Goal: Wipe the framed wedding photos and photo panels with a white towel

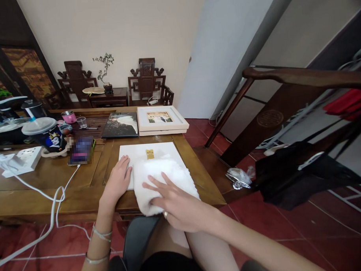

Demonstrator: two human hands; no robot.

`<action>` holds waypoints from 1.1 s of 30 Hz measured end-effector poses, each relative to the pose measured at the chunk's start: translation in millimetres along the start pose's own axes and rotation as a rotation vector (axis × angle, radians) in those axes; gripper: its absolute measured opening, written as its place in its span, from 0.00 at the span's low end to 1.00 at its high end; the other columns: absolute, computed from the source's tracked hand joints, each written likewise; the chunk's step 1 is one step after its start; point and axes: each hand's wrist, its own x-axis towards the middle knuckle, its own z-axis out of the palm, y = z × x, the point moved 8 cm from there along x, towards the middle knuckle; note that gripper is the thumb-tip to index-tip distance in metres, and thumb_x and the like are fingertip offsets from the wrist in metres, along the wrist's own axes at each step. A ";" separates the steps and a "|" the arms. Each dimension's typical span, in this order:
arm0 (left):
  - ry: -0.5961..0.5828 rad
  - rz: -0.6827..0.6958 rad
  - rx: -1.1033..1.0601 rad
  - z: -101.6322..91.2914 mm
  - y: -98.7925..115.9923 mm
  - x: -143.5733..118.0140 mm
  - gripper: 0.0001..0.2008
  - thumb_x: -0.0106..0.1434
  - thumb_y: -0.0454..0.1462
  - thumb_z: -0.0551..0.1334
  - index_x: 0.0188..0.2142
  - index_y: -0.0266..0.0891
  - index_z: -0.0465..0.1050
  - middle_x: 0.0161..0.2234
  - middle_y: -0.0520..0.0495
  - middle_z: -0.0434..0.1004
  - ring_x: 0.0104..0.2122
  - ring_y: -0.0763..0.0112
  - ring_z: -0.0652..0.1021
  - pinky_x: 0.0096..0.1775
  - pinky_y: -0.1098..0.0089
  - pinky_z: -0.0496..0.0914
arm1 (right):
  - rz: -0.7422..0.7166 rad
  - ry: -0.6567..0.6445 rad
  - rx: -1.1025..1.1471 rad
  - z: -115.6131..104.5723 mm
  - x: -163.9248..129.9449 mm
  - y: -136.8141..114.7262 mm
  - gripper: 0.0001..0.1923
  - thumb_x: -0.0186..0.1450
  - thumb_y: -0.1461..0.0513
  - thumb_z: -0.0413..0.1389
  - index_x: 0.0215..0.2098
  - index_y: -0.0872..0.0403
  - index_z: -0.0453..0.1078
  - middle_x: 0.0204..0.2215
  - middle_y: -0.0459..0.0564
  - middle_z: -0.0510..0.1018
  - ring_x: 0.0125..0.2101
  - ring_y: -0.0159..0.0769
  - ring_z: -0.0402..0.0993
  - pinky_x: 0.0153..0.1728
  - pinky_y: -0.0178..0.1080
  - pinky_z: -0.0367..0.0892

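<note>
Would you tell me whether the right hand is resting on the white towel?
Yes, the right hand lies flat on the white towel, fingers spread over it.

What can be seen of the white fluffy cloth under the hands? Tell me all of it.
The white cloth looks soft and fluffy, like a plush towel, bunched rather than spread flat. It lies on a white flat panel at the near edge of the wooden table, its lower end hanging a little over that edge. The right hand rests flat on top of it, fingers spread; the left hand lies at its left side, on the panel's edge.
</note>
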 end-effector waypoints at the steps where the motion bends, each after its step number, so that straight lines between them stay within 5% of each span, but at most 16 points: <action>1: -0.004 0.000 0.002 -0.1 0.5 -0.1 0.22 0.67 0.38 0.47 0.55 0.29 0.65 0.60 0.32 0.64 0.62 0.57 0.62 0.61 0.54 0.57 | -0.014 -0.018 0.030 -2.1 -2.7 -0.6 0.27 0.51 0.73 0.47 0.47 0.58 0.72 0.63 0.62 0.58 0.66 0.49 0.41 0.62 0.63 0.39; 6: 0.002 -0.007 -0.008 -0.1 -0.1 -0.8 0.21 0.67 0.38 0.48 0.55 0.31 0.65 0.60 0.34 0.64 0.62 0.57 0.63 0.61 0.53 0.57 | 0.005 0.055 0.104 -16.9 15.7 45.8 0.26 0.49 0.73 0.46 0.44 0.57 0.73 0.62 0.60 0.61 0.64 0.43 0.49 0.64 0.56 0.42; 12: 0.006 -0.030 -0.057 -2.0 1.1 -0.4 0.22 0.67 0.40 0.48 0.55 0.32 0.66 0.60 0.34 0.64 0.62 0.58 0.62 0.62 0.55 0.56 | 0.210 0.197 0.043 -24.0 78.1 110.2 0.26 0.57 0.73 0.44 0.50 0.56 0.70 0.55 0.56 0.72 0.64 0.46 0.51 0.61 0.62 0.45; 15: 0.058 -0.095 -0.142 -10.5 1.7 0.1 0.24 0.69 0.42 0.46 0.58 0.31 0.63 0.60 0.35 0.64 0.60 0.58 0.65 0.61 0.56 0.57 | 0.279 0.193 -0.072 -19.6 98.0 97.7 0.25 0.58 0.71 0.46 0.53 0.60 0.69 0.60 0.62 0.64 0.64 0.57 0.48 0.57 0.68 0.43; 18: 0.167 -0.208 -0.259 -22.8 -3.1 -2.1 0.27 0.70 0.46 0.44 0.62 0.33 0.57 0.61 0.37 0.62 0.61 0.61 0.65 0.61 0.58 0.58 | 0.180 0.140 -0.164 -6.9 98.2 56.4 0.24 0.58 0.69 0.49 0.52 0.63 0.69 0.63 0.65 0.58 0.63 0.63 0.47 0.56 0.72 0.40; 24: 0.286 -0.227 -0.340 -34.5 -4.9 -5.2 0.27 0.71 0.46 0.39 0.61 0.35 0.60 0.60 0.41 0.65 0.59 0.65 0.67 0.60 0.62 0.60 | -0.097 -0.026 -0.090 5.6 43.3 -13.7 0.21 0.57 0.68 0.51 0.48 0.57 0.73 0.62 0.61 0.60 0.64 0.56 0.48 0.61 0.64 0.40; 28: 0.195 -0.139 -0.177 -28.0 4.4 -1.8 0.23 0.70 0.43 0.46 0.55 0.31 0.67 0.56 0.36 0.69 0.57 0.60 0.70 0.59 0.59 0.62 | -0.047 -0.026 0.018 -10.3 19.6 -3.2 0.21 0.55 0.70 0.49 0.45 0.55 0.74 0.55 0.60 0.71 0.62 0.44 0.56 0.63 0.56 0.40; 33: 0.057 -0.097 -0.058 -13.2 4.6 -1.7 0.20 0.69 0.39 0.47 0.55 0.34 0.67 0.56 0.36 0.69 0.57 0.56 0.69 0.57 0.57 0.64 | 0.117 0.115 0.010 -20.7 44.8 55.6 0.24 0.54 0.72 0.47 0.46 0.55 0.73 0.57 0.59 0.69 0.61 0.44 0.57 0.63 0.56 0.42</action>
